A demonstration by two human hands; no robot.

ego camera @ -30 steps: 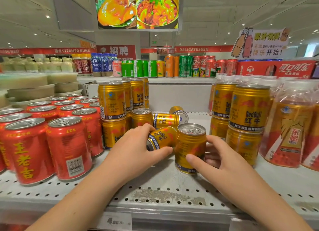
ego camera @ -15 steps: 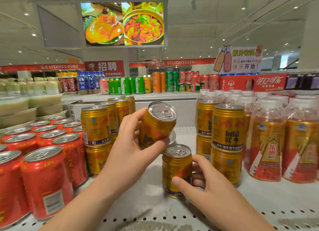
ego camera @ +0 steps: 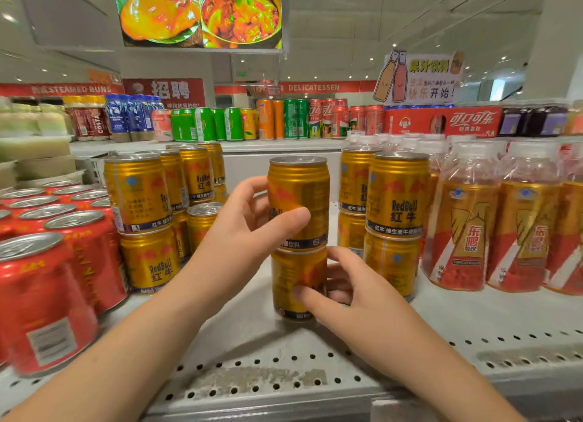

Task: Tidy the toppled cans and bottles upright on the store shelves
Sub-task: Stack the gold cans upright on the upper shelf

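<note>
Just the one head view here. The left hand (ego camera: 246, 229) is wrapped around the upper gold can (ego camera: 298, 197), thumb across the front and the fingers mostly hidden round the far side. That can is upright and sits right on top of the lower gold can (ego camera: 296, 282), though the seam is partly covered, so I can't say it's fully seated. The right hand (ego camera: 356, 295) grips the lower can from the right, thumb on the near face. Both cans stand mid-shelf on the perforated shelf (ego camera: 252, 342), between the left gold stacks (ego camera: 138, 194) and the right gold stacks (ego camera: 397, 194). A single gold can (ego camera: 202, 222) peeks out behind the left wrist, its lower half blocked. The red cans (ego camera: 47, 295) are cut off at the left edge, the orange drink bottles (ego camera: 463, 229) at the right. Labels are pretty blurry.
</note>
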